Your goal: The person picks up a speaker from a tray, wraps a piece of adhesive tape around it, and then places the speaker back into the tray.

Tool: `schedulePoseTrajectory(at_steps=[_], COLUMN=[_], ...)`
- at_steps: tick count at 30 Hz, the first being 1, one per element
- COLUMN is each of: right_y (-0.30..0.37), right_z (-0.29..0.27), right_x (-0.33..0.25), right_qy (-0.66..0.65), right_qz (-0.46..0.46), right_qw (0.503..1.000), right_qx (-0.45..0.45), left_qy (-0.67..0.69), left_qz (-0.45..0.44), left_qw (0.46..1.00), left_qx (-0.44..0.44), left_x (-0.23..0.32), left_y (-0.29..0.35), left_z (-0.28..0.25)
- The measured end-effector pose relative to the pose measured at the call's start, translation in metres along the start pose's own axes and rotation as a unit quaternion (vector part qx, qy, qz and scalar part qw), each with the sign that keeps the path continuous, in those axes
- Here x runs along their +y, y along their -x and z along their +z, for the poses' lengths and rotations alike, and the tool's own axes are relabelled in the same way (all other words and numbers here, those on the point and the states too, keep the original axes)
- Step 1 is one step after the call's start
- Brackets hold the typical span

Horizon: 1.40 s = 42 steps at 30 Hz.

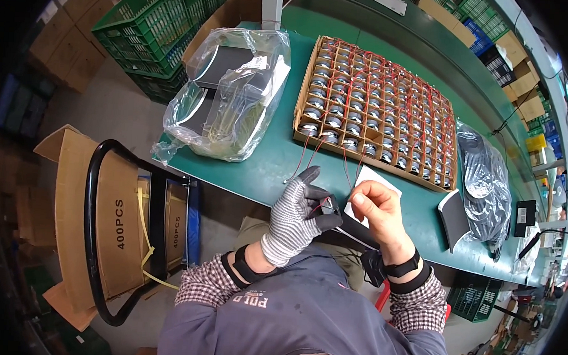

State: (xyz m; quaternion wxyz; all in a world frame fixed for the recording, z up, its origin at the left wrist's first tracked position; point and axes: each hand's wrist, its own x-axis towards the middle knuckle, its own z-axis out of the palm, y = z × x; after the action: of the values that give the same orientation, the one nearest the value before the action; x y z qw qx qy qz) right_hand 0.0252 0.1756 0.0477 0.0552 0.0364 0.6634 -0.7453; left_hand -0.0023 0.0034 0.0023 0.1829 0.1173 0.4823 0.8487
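My left hand (297,215) wears a grey-and-white striped glove with black fingertips. Its fingers are closed at the left end of a black panel with a white edge (356,230), which lies in front of my body. A short red wire and a small shiny part show between those fingers; the part's kind is hidden. My bare right hand (380,211) is beside it, thumb and forefinger pinched where thin red wires (347,170) come down from the partitioned cardboard tray (378,162). Round speaker-like parts (350,144) with red wires fill most of the tray's cells.
On the green table (233,175), a clear bag of black panels (227,91) lies left and bagged dark parts (486,188) lie right. Another curved black panel (454,220) is at the right front edge. A black-framed chair (91,232) and green crates (160,36) stand left.
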Motion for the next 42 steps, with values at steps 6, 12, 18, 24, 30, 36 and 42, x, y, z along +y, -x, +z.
schedulePoseTrajectory(at_steps=[6, 12, 18, 24, 30, 36, 42], right_y=[0.002, 0.004, 0.008, 0.01, 0.008, 0.004, -0.005], right_z=[0.01, 0.013, 0.017, 0.019, 0.015, 0.011, 0.029], right_x=[0.001, -0.002, -0.013, -0.003, 0.002, -0.003, 0.004], right_qy=[0.069, 0.053, -0.06, -0.005, 0.049, 0.01, 0.022], right_qz=[0.043, 0.09, 0.131, 0.121, 0.139, 0.057, -0.193], right_qw=[0.996, 0.995, 0.989, 0.992, 0.989, 0.998, 0.981], right_qx=[0.023, 0.009, 0.02, 0.031, 0.016, 0.017, 0.023], left_qy=[-0.238, -0.289, -0.337, -0.233, -0.189, -0.021, 0.064], left_qz=[0.103, 0.09, 0.086, 0.1, 0.115, 0.03, 0.027], left_qw=[0.966, 0.953, 0.937, 0.967, 0.974, 0.999, 0.998], left_qx=[-0.001, 0.017, 0.015, 0.032, 0.057, 0.034, -0.003], left_x=[-0.002, 0.001, 0.002, -0.005, -0.006, 0.002, 0.008], left_y=[0.003, 0.004, 0.003, 0.006, 0.011, 0.002, -0.012], left_z=[-0.002, -0.003, -0.004, -0.005, -0.005, 0.0, 0.029])
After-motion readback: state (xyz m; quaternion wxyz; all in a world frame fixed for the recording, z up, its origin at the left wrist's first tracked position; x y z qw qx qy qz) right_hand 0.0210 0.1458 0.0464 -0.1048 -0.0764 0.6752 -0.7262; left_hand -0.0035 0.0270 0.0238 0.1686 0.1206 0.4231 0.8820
